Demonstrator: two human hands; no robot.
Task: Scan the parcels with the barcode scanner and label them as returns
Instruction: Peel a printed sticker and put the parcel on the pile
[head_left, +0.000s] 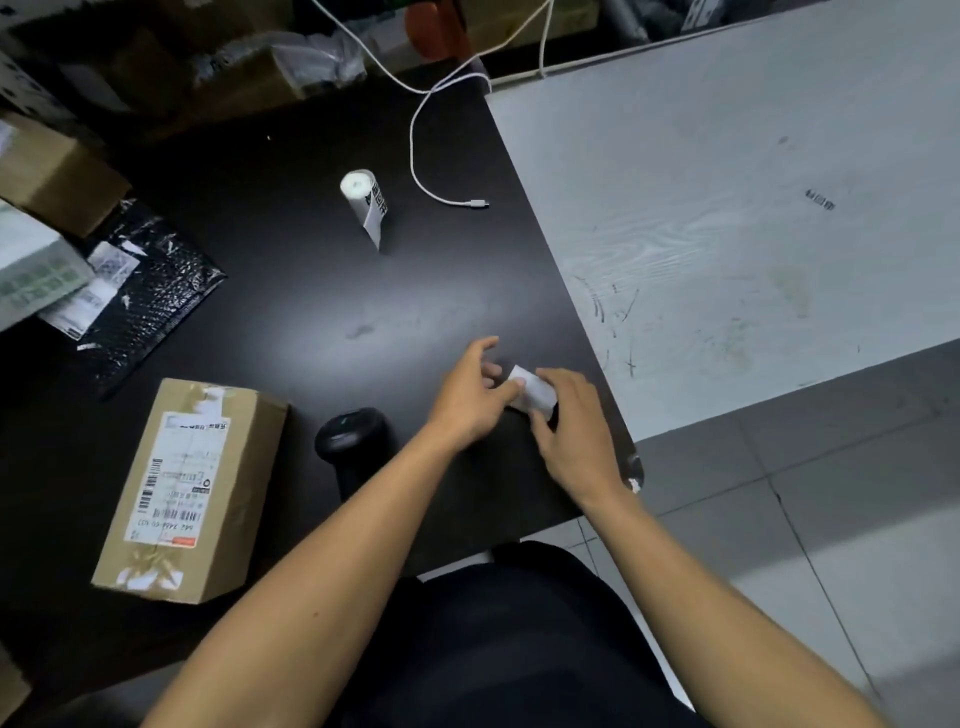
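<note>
Far left edge of the frame: a plain brown carton at upper left, and below it a white box with green print, both cut off by the frame edge. Just right of these, a black bubble mailer lies flat on the dark table, its white shipping slip partly under the white box.

Lower left: a taped cardboard parcel lies on the table, shipping label with barcodes facing up. Near its right side, a black barcode scanner rests on the table, partly hidden by the left forearm; no hand is on it.

Upper centre: a roll of labels lies on its side, a printed strip hanging loose from it. Beside it to the right, a white cable trails down from the top of the frame, its plug end free on the table.

Right of centre, near the table's right edge: both hands are together on one small white label. The left hand pinches its left edge between thumb and fingertips; the right hand grips its right side with curled fingers. Print on the label cannot be told.

Right half: a scuffed white table abuts the dark one; grey floor tiles lie below it
</note>
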